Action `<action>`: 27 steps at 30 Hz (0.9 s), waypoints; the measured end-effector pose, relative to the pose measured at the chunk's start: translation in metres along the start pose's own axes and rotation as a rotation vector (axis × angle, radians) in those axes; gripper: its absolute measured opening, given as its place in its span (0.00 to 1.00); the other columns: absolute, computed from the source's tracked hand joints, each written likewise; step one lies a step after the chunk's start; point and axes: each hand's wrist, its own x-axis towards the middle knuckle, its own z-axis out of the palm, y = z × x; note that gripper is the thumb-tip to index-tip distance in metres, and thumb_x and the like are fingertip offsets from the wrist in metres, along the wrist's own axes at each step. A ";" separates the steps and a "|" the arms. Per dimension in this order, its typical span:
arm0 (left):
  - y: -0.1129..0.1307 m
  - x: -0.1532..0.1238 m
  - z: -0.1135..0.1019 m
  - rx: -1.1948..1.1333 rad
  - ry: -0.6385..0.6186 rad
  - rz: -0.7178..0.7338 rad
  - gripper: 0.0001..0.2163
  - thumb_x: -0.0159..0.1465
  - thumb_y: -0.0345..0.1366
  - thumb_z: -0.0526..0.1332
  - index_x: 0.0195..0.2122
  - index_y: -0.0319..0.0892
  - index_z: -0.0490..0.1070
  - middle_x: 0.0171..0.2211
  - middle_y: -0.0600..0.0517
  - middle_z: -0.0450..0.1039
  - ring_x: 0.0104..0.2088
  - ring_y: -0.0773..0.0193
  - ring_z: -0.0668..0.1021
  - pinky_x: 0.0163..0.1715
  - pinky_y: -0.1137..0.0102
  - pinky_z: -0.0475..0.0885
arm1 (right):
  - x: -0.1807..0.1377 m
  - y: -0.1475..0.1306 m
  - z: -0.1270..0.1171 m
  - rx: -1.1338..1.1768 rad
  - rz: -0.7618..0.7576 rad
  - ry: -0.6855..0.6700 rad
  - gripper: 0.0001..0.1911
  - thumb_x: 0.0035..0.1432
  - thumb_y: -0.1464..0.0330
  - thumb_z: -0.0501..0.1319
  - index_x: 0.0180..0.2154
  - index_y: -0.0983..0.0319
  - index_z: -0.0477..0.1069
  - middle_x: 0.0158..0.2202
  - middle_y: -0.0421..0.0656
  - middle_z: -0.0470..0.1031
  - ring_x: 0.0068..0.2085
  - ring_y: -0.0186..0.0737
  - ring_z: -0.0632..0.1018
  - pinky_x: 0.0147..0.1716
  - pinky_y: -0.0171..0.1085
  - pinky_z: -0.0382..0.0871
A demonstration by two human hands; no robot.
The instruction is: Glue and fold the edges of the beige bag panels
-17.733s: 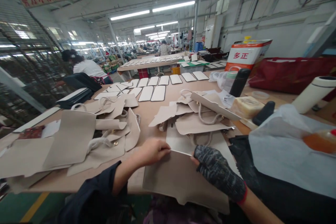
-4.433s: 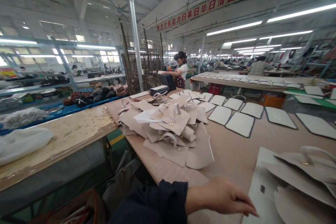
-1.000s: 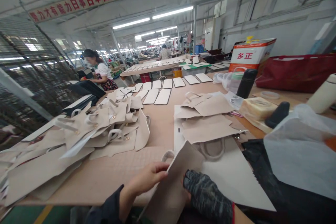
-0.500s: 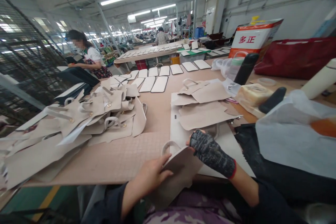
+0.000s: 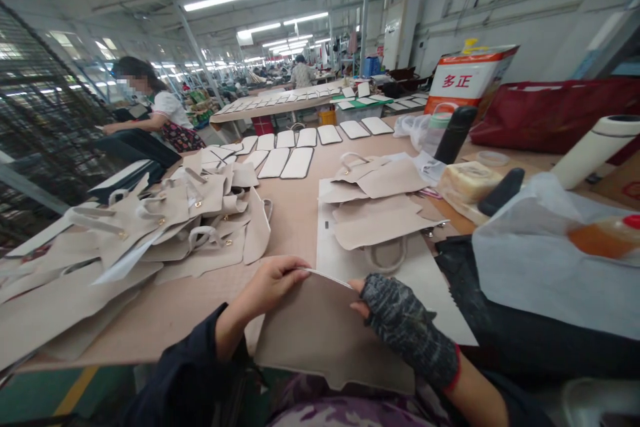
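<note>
Between my hands, at the front edge of the table, is a beige leather bag panel (image 5: 335, 327) with a pale top edge. My bare left hand (image 5: 276, 283) pinches its upper left corner between thumb and fingers. My right hand (image 5: 387, 307), in a dark grey fingerless glove with red trim, grips the upper right part of the same edge. Just beyond it a curved beige handle (image 5: 387, 257) lies on a white sheet (image 5: 425, 280). More beige bag panels (image 5: 383, 217) are stacked on that sheet.
A heap of beige bag pieces with handles (image 5: 200, 213) covers the left of the table. White dark-edged panels (image 5: 297, 162) lie in rows behind. On the right are a dark bottle (image 5: 455, 133), a white flask (image 5: 595, 150), a plastic bag (image 5: 530, 267) and a red bag (image 5: 550, 113). A co-worker (image 5: 160, 107) is at left.
My left hand has shifted left and up to the panel's corner. The panel has turned to lie broader towards me, and its handle no longer shows. My right hand is slightly lower.
</note>
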 end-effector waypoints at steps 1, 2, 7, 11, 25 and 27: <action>0.001 0.004 0.000 0.006 0.049 0.000 0.12 0.61 0.42 0.57 0.35 0.41 0.76 0.33 0.50 0.78 0.35 0.62 0.77 0.38 0.71 0.71 | 0.001 0.000 0.004 0.062 0.055 0.026 0.19 0.66 0.61 0.47 0.38 0.63 0.73 0.30 0.47 0.77 0.31 0.45 0.78 0.31 0.42 0.73; 0.003 0.007 -0.001 0.026 0.133 0.016 0.11 0.61 0.41 0.57 0.37 0.41 0.75 0.35 0.50 0.78 0.36 0.61 0.77 0.40 0.70 0.71 | 0.003 0.001 0.005 0.128 0.115 0.066 0.18 0.65 0.61 0.48 0.37 0.63 0.73 0.30 0.48 0.78 0.32 0.45 0.78 0.32 0.42 0.73; 0.012 0.005 0.005 0.171 0.753 0.219 0.14 0.58 0.42 0.62 0.44 0.42 0.71 0.47 0.46 0.71 0.51 0.55 0.71 0.54 0.60 0.64 | 0.017 0.010 0.001 0.469 0.517 0.070 0.15 0.61 0.57 0.53 0.36 0.61 0.70 0.33 0.46 0.77 0.34 0.44 0.77 0.37 0.42 0.73; 0.015 0.002 0.051 -0.181 0.447 0.052 0.09 0.60 0.42 0.59 0.32 0.41 0.70 0.31 0.50 0.72 0.33 0.62 0.75 0.34 0.69 0.71 | 0.024 0.002 0.015 0.755 0.642 0.057 0.16 0.57 0.55 0.56 0.34 0.61 0.68 0.33 0.45 0.75 0.34 0.43 0.75 0.37 0.41 0.72; -0.006 0.009 0.101 -0.617 0.169 -0.219 0.14 0.54 0.46 0.63 0.28 0.40 0.64 0.24 0.53 0.67 0.27 0.66 0.71 0.27 0.72 0.66 | 0.027 -0.006 0.039 1.295 0.930 -0.195 0.17 0.53 0.52 0.59 0.28 0.59 0.61 0.22 0.36 0.66 0.23 0.34 0.71 0.20 0.32 0.68; -0.005 0.009 0.100 -0.654 0.152 -0.235 0.15 0.53 0.46 0.64 0.28 0.40 0.64 0.23 0.54 0.68 0.27 0.66 0.70 0.27 0.73 0.66 | 0.028 -0.002 0.040 1.323 0.927 -0.245 0.16 0.52 0.54 0.59 0.28 0.59 0.62 0.23 0.37 0.67 0.24 0.35 0.72 0.21 0.32 0.68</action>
